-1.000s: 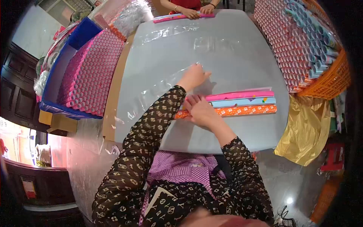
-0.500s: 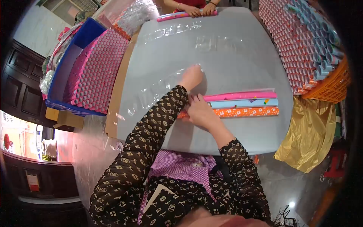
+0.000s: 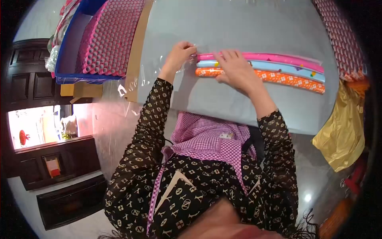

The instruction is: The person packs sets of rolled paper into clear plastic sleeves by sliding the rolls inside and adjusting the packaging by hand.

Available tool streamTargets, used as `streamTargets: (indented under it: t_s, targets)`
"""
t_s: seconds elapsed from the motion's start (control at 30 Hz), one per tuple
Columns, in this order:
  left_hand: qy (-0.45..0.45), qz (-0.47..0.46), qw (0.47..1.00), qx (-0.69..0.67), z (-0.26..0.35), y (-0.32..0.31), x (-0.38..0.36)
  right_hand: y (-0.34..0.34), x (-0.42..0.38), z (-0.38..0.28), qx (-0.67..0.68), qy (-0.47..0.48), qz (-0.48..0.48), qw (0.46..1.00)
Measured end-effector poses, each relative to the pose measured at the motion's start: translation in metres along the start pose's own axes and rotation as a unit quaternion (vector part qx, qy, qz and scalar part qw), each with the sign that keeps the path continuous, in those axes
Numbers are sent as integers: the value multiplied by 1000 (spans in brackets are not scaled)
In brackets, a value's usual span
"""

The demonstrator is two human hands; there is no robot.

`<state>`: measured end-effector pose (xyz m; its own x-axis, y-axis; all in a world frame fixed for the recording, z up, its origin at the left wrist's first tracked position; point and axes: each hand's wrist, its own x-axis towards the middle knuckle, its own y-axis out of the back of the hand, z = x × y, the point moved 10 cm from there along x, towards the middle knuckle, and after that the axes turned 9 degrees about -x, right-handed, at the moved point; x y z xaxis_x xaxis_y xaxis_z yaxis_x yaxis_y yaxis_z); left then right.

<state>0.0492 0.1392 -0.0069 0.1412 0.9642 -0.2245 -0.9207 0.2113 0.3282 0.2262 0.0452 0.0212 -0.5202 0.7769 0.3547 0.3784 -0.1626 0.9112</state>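
so there's a pink roll point(image 3: 282, 60), a light blue roll point(image 3: 292, 69) and an orange roll point(image 3: 294, 81) lying side by side on the grey bench point(image 3: 238, 26), on the near half of it; pink is on the far side, blue's in the middle, orange is nearest the person; long axes run left to right and pretty much parallel, with the right ends angled a bit toward the near edge; left ends point over at the left hand point(image 3: 181, 55), right ends point off toward the right side of the bench.

left hand is just beside the left end of the pink one; thumb and fingers are pinched together, looks like on a bit of clear film point(image 3: 193, 48), though that stuff is see-through so i can't tell how much is in there; right hand point(image 3: 238, 73) lies across the rolls from the near side, fingers loosely stretched out toward the far side, not wrapped round anything; it hides part of all three.

around that: blue crate point(image 3: 65, 59) full of pink tubes point(image 3: 113, 40) off to the left, a stack of tubes point(image 3: 342, 36) on the far right, gold sheet point(image 3: 342, 133) hanging by the bench's right near corner.
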Motion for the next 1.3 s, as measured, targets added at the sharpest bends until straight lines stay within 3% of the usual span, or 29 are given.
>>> streamTargets:
  t_s: [0.17,0.27,0.43,0.57,0.73,0.87,1.07,1.17,1.23,1.3]
  targets:
    - [-26,33,999,-28,2,-12,-26,-7,0,0,-15,-10,-38,999]
    - [-42,64,997,-2,4,-17,-31,-3,-1,1,3,-6,3,1000]
    - [-160,139,965,151,39,-24,-51,-2,-1,0,-1,1,7,1000]
    - [-167,123,968,141,38,-33,-52,-1,-1,-1,-8,-1,-8,1000]
    - [-84,107,990,39,26,-42,-55,-8,-1,1,-10,-5,-21,1000]
    - [-128,128,983,37,26,-40,-56,-13,0,2,-5,-9,-45,999]
    - [-135,188,964,-129,15,-18,-60,-12,-4,1,-25,5,-8,1000]
    - [-165,242,954,-65,23,-4,-68,-7,-4,-2,-21,10,1,1000]
    - [-248,263,925,119,41,-6,-77,-7,-3,-2,-21,13,3,1000]
    - [-258,261,916,163,42,-8,-79,-8,-2,-1,-20,15,6,1000]
